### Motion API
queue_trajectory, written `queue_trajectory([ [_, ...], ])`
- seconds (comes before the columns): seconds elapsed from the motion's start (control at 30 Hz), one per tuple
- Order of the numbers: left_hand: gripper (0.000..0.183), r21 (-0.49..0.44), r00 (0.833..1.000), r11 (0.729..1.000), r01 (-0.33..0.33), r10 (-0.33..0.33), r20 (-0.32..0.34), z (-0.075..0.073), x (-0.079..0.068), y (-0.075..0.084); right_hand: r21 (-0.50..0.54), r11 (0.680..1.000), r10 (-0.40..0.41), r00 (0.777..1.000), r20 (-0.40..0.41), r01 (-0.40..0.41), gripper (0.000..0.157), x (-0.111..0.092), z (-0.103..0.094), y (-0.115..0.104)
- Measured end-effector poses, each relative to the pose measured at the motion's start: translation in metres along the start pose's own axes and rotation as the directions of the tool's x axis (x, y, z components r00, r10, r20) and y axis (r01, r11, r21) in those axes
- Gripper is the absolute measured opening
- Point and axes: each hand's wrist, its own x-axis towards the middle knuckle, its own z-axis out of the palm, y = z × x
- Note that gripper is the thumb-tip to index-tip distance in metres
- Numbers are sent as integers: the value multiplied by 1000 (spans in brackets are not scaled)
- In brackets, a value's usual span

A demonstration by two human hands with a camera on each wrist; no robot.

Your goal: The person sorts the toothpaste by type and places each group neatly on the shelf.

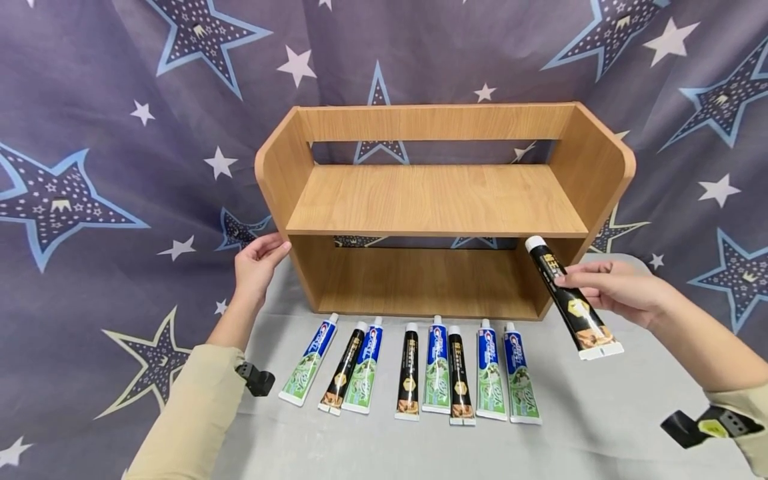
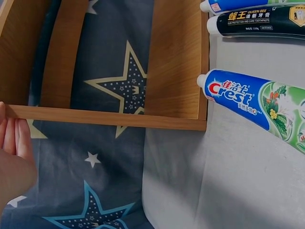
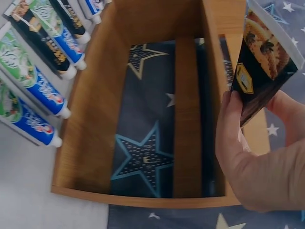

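My right hand (image 1: 621, 287) holds a black toothpaste tube (image 1: 567, 293) between thumb and fingers, in front of the right end of a two-tier wooden shelf (image 1: 438, 200). The tube is tilted, its white cap toward the lower compartment; in the right wrist view its printed flat end (image 3: 267, 45) shows above the fingers. At the shelf's left side panel, my left hand (image 1: 258, 267) holds the front edge, its fingers on the outer face. Before the shelf lies a row of several toothpaste tubes, blue-and-green Crest ones (image 1: 309, 360) and black ones (image 1: 408, 373), caps toward the shelf.
A grey cloth (image 1: 420, 453) covers the table. Behind the shelf hangs a dark curtain (image 1: 120, 267) with stars. The upper tier (image 1: 438, 197) and lower compartment (image 1: 420, 280) face forward between the side panels.
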Motion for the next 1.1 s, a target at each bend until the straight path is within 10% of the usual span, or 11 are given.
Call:
queue_trajectory([
  [0.8,21,15,999,999,43,-43,-7,1,-2,3,84,988,130,992,3,-130,9,27,4,-68],
  [1.1,21,-5,999,999,36,-36,-4,1,-1,4,254,951,176,984,24,-176,90,49,2,-94],
])
